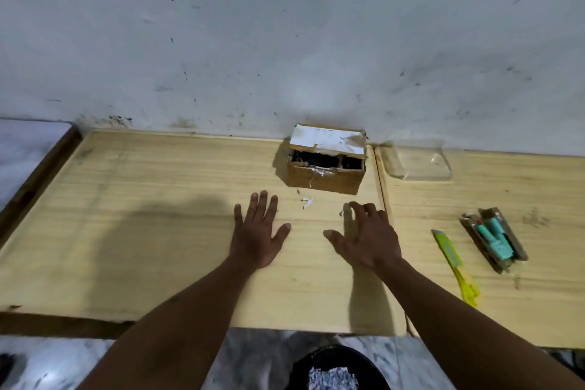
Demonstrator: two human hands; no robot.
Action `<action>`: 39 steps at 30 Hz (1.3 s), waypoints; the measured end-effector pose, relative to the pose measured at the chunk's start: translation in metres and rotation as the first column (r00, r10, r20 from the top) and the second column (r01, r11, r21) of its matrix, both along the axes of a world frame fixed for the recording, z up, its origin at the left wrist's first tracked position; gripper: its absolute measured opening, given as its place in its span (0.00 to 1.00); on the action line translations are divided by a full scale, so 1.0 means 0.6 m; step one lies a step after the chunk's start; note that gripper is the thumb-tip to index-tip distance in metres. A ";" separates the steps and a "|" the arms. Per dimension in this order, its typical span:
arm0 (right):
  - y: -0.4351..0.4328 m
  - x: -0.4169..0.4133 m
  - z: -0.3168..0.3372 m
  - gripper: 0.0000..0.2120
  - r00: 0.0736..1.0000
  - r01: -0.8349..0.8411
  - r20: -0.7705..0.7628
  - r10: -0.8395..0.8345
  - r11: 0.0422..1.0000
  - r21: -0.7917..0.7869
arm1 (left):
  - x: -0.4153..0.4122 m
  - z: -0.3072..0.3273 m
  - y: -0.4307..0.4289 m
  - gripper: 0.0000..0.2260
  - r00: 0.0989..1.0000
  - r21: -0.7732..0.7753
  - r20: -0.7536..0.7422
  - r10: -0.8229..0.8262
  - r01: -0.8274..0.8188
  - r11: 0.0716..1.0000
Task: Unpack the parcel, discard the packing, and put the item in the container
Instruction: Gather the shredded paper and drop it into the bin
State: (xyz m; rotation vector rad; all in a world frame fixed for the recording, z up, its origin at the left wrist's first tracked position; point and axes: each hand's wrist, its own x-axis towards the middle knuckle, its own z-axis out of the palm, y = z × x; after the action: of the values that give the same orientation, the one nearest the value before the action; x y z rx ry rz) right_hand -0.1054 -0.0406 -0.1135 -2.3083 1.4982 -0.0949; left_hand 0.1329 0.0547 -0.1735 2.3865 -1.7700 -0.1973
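Note:
A small brown cardboard parcel [327, 161] with a torn white label stands at the back of the wooden table [158, 199], against the wall; its front is ripped open and dark inside. A clear plastic container [418, 160] sits just right of it. My left hand [258, 229] lies flat on the table with fingers spread, in front and to the left of the parcel. My right hand [368, 236] hovers low over the table in front of the parcel, fingers apart and slightly curled. Both hands hold nothing.
A yellow box cutter [454, 266] lies at the right, beside an open carton holding teal items [493, 239]. Paper scraps [306, 202] lie in front of the parcel. A black bin with crumpled paper [335, 372] stands on the floor below the table's front edge.

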 end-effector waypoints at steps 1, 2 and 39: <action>-0.002 0.010 0.001 0.41 1.000 0.018 0.010 -0.018 1.000 0.019 | 0.001 -0.001 -0.001 0.33 1.000 0.002 -0.001 -0.001 0.001 1.000; -0.004 0.021 0.002 0.42 0.999 0.028 0.021 -0.029 0.999 0.038 | 0.002 -0.002 0.000 0.34 1.000 0.010 -0.005 -0.002 0.002 1.000; 0.215 -0.096 0.021 0.07 0.962 -0.174 0.262 0.079 0.916 0.363 | -0.187 0.063 0.159 0.29 0.974 0.219 -0.223 -0.038 0.088 0.972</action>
State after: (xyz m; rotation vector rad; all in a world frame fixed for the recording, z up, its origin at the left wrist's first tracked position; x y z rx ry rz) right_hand -0.1633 0.0882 -0.1011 -1.9892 1.1259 -0.0412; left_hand 0.0209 0.1502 -0.1359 2.3467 -1.8058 -0.6791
